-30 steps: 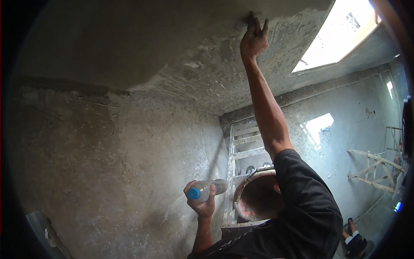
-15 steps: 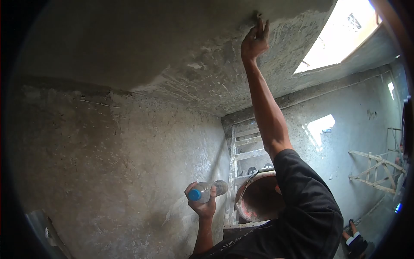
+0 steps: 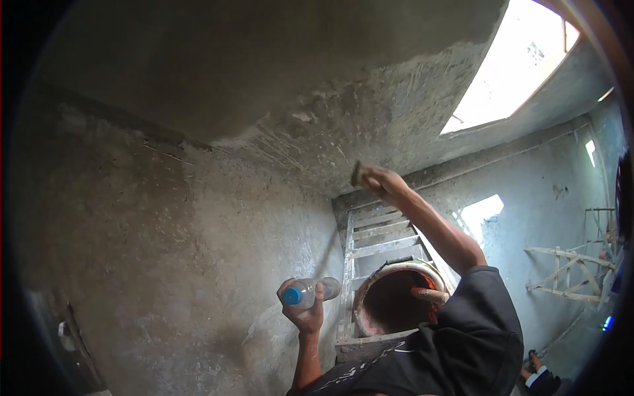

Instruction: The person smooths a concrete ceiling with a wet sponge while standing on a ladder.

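My left hand (image 3: 307, 318) is wrapped round a clear plastic bottle (image 3: 317, 292) with a blue cap, tilted near the wall. My right hand (image 3: 383, 181) is raised in front of the far corner, below the ceiling, its fingers curled and blurred. A small dark thing (image 3: 356, 173) shows at its fingertips; its kind cannot be made out. Below my right arm stands a round bucket (image 3: 362, 300) with a pale rim, red-stained inside and dark within. A tan, handle-like piece (image 3: 430, 294) with a reddish end sticks out over its inside.
A whitish wooden ladder (image 3: 385, 248) stands behind the bucket. The ceiling (image 3: 198, 72) is smooth and dark on one side, rough and streaked (image 3: 403, 99) on the other. A bright opening (image 3: 515, 66) is at upper right, a wooden frame (image 3: 571, 270) on the right. Another person's arm (image 3: 538, 373) shows at lower right.
My right hand has come down from the ceiling, lower and slightly left, its fingers now curled. My left hand still holds the bottle. The view has shifted a little, showing more of the bucket.
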### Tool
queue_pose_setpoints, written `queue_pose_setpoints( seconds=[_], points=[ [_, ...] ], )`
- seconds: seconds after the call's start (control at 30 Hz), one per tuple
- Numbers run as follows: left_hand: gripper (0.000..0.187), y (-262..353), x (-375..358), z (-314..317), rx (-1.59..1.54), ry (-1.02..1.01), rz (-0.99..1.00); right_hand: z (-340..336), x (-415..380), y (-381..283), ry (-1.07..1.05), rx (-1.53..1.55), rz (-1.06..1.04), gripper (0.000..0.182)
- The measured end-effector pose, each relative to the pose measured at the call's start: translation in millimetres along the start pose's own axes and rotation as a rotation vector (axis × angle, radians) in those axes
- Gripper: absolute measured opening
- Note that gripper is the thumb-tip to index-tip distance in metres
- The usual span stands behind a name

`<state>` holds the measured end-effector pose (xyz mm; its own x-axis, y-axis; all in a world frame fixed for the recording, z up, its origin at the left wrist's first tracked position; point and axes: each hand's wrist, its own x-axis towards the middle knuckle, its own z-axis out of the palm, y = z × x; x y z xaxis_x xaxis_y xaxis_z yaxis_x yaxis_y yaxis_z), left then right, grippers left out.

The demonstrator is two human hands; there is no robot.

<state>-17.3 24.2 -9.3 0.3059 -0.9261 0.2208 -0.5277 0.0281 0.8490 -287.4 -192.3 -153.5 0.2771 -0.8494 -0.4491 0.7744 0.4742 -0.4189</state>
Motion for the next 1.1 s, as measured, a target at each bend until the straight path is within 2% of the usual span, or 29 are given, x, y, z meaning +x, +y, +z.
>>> queue_pose_setpoints(
  seconds=[0.17,0.27,0.33,0.47,0.53,0.63,0.73,0.77,0.83,0.9,0.97,1.07,1.1],
  points=[
    [0.059,13,-7,-10,0.032,0.053,0.082,-22,-128,-7,0.172,-0.145,0.01,0.023],
    [0.058,28,-11,-13,-0.011,0.067,0.075,-23,-194,-5,0.209,-0.194,-0.064,0.023],
    [0.057,40,-17,-14,-0.022,0.091,0.108,-23,-231,-8,0.249,-0.373,-0.174,0.024],
    [0.057,62,-27,-13,-0.105,0.045,0.158,6,-280,5,0.236,-0.072,-0.217,0.024],
    [0.057,73,-32,-12,-0.102,-0.004,0.127,-8,-286,16,0.237,-0.123,-0.217,0.022],
    [0.057,87,-39,-11,-0.093,-0.069,0.187,9,-300,30,0.272,-0.11,-0.207,0.026],
    [0.056,101,-38,-7,-0.042,-0.139,0.23,30,-309,38,0.268,-0.412,-0.204,0.041],
    [0.055,108,-37,-7,-0.028,-0.216,0.229,54,-322,31,0.308,-0.397,-0.079,0.045],
    [0.054,114,-35,-5,-0.004,-0.35,0.204,46,-314,40,0.287,-0.387,-0.039,0.045],
    [0.053,112,-33,-1,0.028,-0.374,0.261,39,-309,46,0.274,-0.373,-0.007,0.046],
    [0.054,113,-29,-1,0.103,-0.458,0.331,37,-308,50,0.216,-0.397,-0.122,0.05],
    [0.056,122,-24,2,0.268,-0.569,0.331,43,-310,42,0.21,-0.411,-0.164,0.05],
    [0.058,123,-21,2,0.288,-0.623,0.379,72,-327,30,0.269,-0.393,-0.157,0.052]
  ],
)
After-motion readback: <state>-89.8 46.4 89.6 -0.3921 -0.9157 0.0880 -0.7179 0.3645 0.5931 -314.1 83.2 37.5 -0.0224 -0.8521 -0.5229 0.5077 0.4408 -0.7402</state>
